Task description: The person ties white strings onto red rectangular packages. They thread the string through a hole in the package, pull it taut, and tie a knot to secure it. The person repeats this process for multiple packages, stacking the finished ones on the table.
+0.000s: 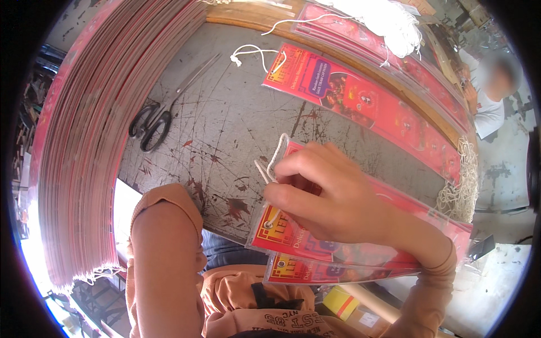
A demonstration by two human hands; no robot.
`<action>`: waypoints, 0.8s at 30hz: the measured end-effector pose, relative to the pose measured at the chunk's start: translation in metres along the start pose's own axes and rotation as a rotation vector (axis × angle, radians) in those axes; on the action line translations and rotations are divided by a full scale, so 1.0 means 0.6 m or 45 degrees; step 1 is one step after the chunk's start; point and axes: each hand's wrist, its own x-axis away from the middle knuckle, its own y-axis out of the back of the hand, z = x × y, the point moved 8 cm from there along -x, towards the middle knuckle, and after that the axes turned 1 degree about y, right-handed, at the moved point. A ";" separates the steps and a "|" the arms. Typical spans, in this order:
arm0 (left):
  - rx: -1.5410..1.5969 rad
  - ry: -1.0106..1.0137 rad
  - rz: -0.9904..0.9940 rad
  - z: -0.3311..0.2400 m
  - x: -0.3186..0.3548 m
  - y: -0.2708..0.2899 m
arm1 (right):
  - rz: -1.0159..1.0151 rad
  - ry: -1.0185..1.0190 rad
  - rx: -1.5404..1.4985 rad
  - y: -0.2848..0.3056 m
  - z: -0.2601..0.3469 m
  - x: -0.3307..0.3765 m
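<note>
My right hand [329,188] reaches in from the lower right, thumb and fingers closed in a pinch on a white cord [280,147]. A loop and a loose end of the cord stick out past the fingertips. Beneath the hand lies a long red printed plastic-covered strip [256,239], with an eyelet [269,225] near its left end. Another red strip [276,273] like it shows under its near edge, also with an eyelet. My left forearm [163,270], its brown sleeve pushed up, runs off the lower edge; the left hand is out of view.
A tall stack of strips [112,135] stands at left. Black-handled scissors [155,124] lie beside it on the scratched grey table [225,141]. Farther off is a corded red strip [349,96]. White cord bundles [389,25] lie at the back. A person [490,84] sits at far right.
</note>
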 end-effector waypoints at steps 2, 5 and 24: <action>0.003 0.001 -0.006 0.001 0.000 0.000 | 0.006 -0.008 0.006 0.000 -0.001 0.001; 0.004 0.009 -0.007 0.001 -0.001 0.000 | -0.013 -0.010 0.000 -0.001 -0.001 0.000; -0.007 0.035 -0.038 0.001 -0.011 0.005 | -0.002 -0.020 0.012 0.000 0.001 -0.002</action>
